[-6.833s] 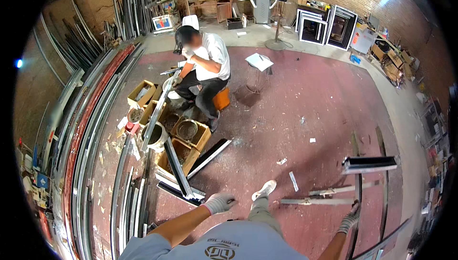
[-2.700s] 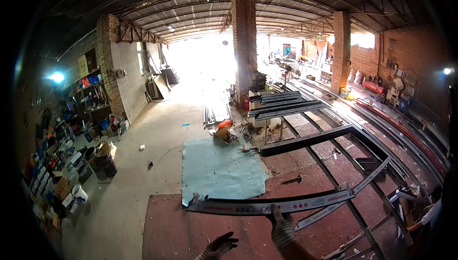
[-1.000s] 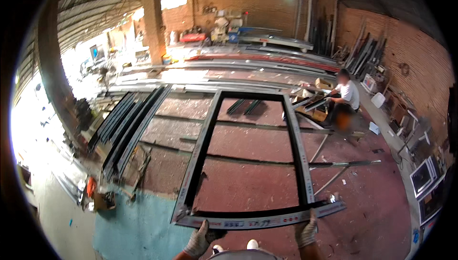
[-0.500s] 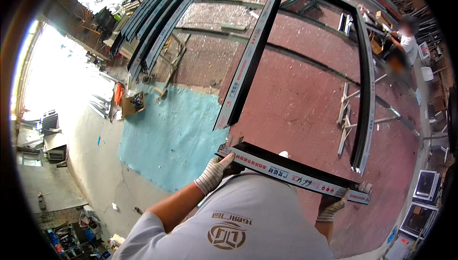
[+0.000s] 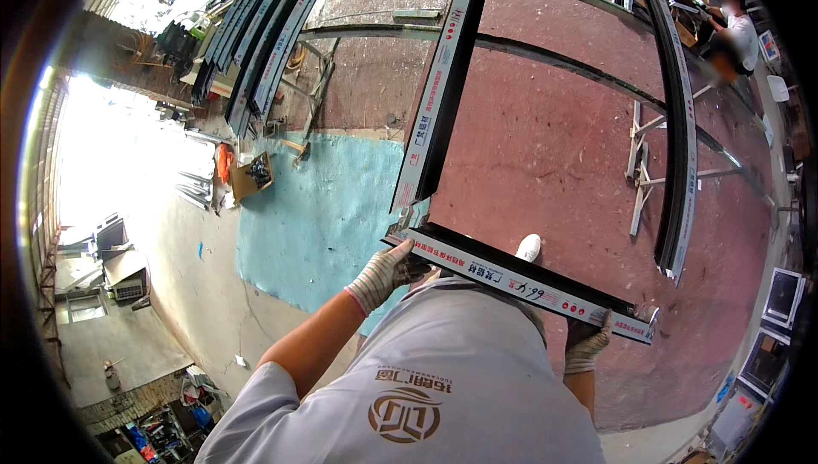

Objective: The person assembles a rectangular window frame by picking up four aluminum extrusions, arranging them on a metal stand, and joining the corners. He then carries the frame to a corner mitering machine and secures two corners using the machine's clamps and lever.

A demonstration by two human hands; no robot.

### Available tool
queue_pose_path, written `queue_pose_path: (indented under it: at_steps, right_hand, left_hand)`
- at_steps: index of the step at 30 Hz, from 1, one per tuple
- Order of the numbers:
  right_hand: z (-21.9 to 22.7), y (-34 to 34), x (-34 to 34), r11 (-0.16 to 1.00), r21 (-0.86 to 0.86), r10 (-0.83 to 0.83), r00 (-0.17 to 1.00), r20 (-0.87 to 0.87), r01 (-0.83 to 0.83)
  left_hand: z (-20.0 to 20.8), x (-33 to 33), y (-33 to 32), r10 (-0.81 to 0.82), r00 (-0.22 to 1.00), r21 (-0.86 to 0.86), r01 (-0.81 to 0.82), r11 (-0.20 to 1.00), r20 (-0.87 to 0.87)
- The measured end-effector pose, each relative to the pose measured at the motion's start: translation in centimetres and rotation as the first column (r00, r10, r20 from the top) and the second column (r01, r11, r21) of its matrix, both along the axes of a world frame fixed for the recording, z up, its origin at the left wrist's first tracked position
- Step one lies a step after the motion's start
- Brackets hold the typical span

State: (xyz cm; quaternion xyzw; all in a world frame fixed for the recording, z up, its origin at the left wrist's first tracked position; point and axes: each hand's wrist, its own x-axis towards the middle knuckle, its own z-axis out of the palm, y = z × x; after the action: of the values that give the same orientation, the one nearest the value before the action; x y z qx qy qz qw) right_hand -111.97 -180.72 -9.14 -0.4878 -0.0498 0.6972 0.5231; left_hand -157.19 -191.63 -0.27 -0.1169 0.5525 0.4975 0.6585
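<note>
I hold a black aluminium bar [image 5: 520,276] with white-and-red protective tape crosswise in front of my body. My gloved left hand [image 5: 385,273] grips its left end and my gloved right hand [image 5: 584,346] grips it near the right end from below. The bar's left end meets the near end of a long black frame rail [image 5: 443,80] lying on the floor. A second rail [image 5: 677,123] runs along the right, its near end just short of the bar's right end. My white shoe [image 5: 528,247] shows past the bar.
A light-blue floor patch [image 5: 315,217] lies to the left with a cardboard box [image 5: 251,176] on it. Bundled dark profiles [image 5: 256,29] are stacked at top left. A person [image 5: 733,34] sits at the far right. White metal trestles [image 5: 643,166] lie inside the frame.
My view has tipped further down and nearer to the floor. The bar has come down to the near ends of the two long rails, both hands still gripping it.
</note>
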Motion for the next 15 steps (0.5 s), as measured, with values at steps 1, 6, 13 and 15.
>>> queue_pose_path:
  at_steps: [1, 6, 13, 15]
  right_hand:
    - [-0.5, 0.1, 0.0, 1.0, -0.008, -0.004, 1.0, 0.005, 0.004]
    - [-2.1, 0.5, 0.0, 1.0, 0.009, 0.009, 1.0, 0.016, -0.009]
    - [-4.7, 1.4, 0.9, 1.0, -0.017, -0.019, 0.999, -0.048, 0.018]
    - [-5.3, 1.3, 1.1, 1.0, -0.016, -0.009, 0.997, -0.079, 0.007]
  left_hand:
    - [-0.1, -0.2, 0.1, 0.001, 1.0, 0.002, -0.001, 1.0, 0.022]
    - [-0.7, -0.5, -0.1, 0.031, 0.994, 0.015, -0.033, 0.999, 0.108]
    - [0.2, -0.3, -0.2, -0.051, 0.996, 0.068, 0.046, 0.997, 0.077]
    - [0.0, -0.3, -0.2, -0.146, 0.989, 0.056, 0.147, 0.988, -0.015]
